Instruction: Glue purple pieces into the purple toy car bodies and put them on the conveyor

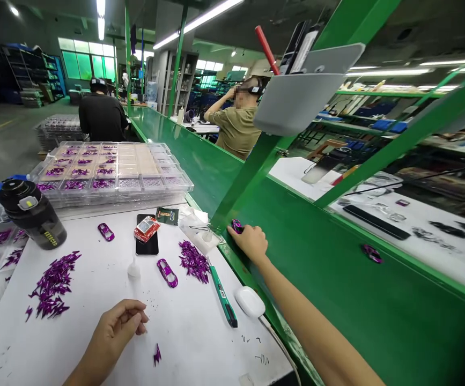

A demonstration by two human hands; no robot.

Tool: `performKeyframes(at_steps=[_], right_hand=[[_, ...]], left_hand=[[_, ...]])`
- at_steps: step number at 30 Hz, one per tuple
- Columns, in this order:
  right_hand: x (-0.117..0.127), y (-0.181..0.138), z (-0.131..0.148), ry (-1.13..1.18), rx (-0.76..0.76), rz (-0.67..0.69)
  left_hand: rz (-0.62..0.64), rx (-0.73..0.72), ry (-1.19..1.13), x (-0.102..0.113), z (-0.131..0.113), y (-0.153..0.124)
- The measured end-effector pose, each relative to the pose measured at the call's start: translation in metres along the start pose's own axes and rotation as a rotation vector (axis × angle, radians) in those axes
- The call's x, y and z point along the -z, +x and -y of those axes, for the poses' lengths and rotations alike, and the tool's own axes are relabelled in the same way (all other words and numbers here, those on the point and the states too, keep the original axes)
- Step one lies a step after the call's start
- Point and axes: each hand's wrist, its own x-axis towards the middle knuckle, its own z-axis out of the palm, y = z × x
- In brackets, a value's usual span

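Observation:
My right hand [252, 241] reaches over the green conveyor's near edge, its fingers closed on a small purple toy car body [237, 225]. Above the white tabletop is my left hand [122, 324], fingers curled and thumb close to the fingertips; whether anything is between them is hidden. A loose pointed purple piece [157, 355] lies just right of it. Another purple car body [167, 273] rests farther up the table, near a heap of purple pieces [194, 261]. One more car body [105, 231] sits at the back left.
Left are a larger purple heap [54, 287] and a black bottle [31, 214]. Stacked clear trays [115, 177] stand behind. A phone [147, 244], a green cutter [223, 297] and a white case [250, 302] lie around. A green post [248, 174] rises beside the conveyor [337, 300].

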Motion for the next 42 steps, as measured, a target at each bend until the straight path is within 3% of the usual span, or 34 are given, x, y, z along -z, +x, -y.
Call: performKeyframes(at_steps=[4, 8, 9, 11, 13, 15, 17, 20, 23, 27, 30, 38, 40, 42], right_hand=[[0.024, -0.036, 0.013, 0.103, -0.083, -0.07], [0.037, -0.137, 0.008, 0.249, -0.033, -0.2], [0.033, -0.17, 0.009, 0.31, 0.069, -0.197], [0.018, -0.232, 0.017, 0.517, 0.626, -0.133], [0.003, -0.278, 0.034, 0.539, 1.007, -0.042], [-0.005, -0.301, 0.055, 0.484, 1.225, -0.028], [-0.003, -0.302, 0.075, 0.45, 1.291, 0.1], [0.007, -0.28, 0.096, 0.503, 1.074, 0.329], [0.001, -0.257, 0.111, 0.604, 0.767, 0.336], [-0.026, -0.241, 0.122, 0.712, 0.79, 0.41], [-0.032, -0.236, 0.121, 0.822, 0.812, 0.45], [0.018, -0.232, 0.106, 1.091, 0.516, 0.448], [0.028, -0.237, 0.104, 1.158, 0.463, 0.33], [0.033, -0.247, 0.103, 1.291, 0.509, 0.189]], left_hand=[[0.019, -0.025, -0.018, 0.0, -0.001, -0.002], [0.065, -0.042, -0.095, -0.003, 0.004, -0.002], [0.073, -0.041, -0.13, -0.003, 0.007, -0.002], [0.093, -0.024, -0.224, -0.002, 0.011, -0.001], [0.102, 0.026, -0.324, -0.001, 0.014, -0.001], [0.048, 0.103, -0.412, -0.001, 0.013, -0.001], [-0.077, 0.16, -0.496, -0.002, 0.006, 0.0], [-0.25, 0.185, -0.599, -0.004, -0.007, 0.002], [-0.332, 0.198, -0.601, -0.006, -0.014, 0.005], [-0.334, 0.202, -0.523, -0.005, -0.007, 0.008], [-0.351, 0.186, -0.46, -0.005, 0.001, 0.008], [-0.263, 0.172, -0.381, -0.012, -0.01, 0.001], [-0.233, 0.159, -0.399, -0.01, -0.013, 0.001], [-0.181, 0.174, -0.441, -0.006, -0.014, 0.002]])
